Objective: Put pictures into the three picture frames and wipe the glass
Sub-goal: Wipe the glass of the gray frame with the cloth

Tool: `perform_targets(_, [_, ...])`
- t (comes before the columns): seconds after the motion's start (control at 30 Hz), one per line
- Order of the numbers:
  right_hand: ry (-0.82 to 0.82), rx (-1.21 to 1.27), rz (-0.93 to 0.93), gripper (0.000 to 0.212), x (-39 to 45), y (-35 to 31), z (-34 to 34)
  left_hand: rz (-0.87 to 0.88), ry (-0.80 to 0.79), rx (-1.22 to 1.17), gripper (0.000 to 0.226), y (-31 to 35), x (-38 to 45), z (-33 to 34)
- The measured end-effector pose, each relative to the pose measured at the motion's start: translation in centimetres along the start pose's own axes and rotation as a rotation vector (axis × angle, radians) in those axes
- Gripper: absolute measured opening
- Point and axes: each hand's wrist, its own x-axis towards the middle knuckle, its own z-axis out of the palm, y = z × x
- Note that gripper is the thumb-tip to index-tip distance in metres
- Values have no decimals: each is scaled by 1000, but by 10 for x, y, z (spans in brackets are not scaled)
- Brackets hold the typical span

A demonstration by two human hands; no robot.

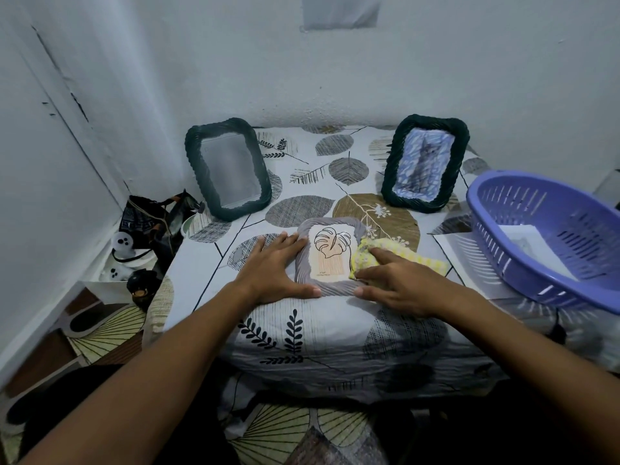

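Observation:
A small grey frame [327, 290] lies flat near the table's front, holding a leaf drawing. My left hand [271, 271] rests flat on the table against the frame's left edge, thumb along its bottom. My right hand [396, 280] presses a yellow cloth [365, 255] onto the right side of the glass with straight fingers. A dark green frame [228, 167] stands at the back left with a plain grey pane. A second dark green frame [424, 164] stands at the back right and holds a blue-and-white picture.
A purple plastic basket [550, 236] with a paper sheet inside overhangs the table's right edge, resting on white paper [463, 253]. Bags, a white box and small items [141, 246] crowd the floor corner at left. Walls close in behind and left.

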Motion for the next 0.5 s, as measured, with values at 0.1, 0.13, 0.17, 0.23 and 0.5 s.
perform_targets(0.1, [-13,-1,-12,57,-3,0,1,-3,0,-7,127,1,-1,-1])
perform_targets(0.13, [-14,-5,-13,57,-3,0,1,-4,2,-10,127,1,-1,-1])
perform_targets(0.17, [-11,-15,-14,56,-3,1,2,-5,5,-13,127,2,-1,-2])
perform_targets(0.23, [-4,-49,-6,55,-1,3,3,-3,9,-20,127,3,-2,-2])
perform_targets(0.5, [18,-81,29,41,38,25,-9,0,-9,-45,126,1,-3,-5])
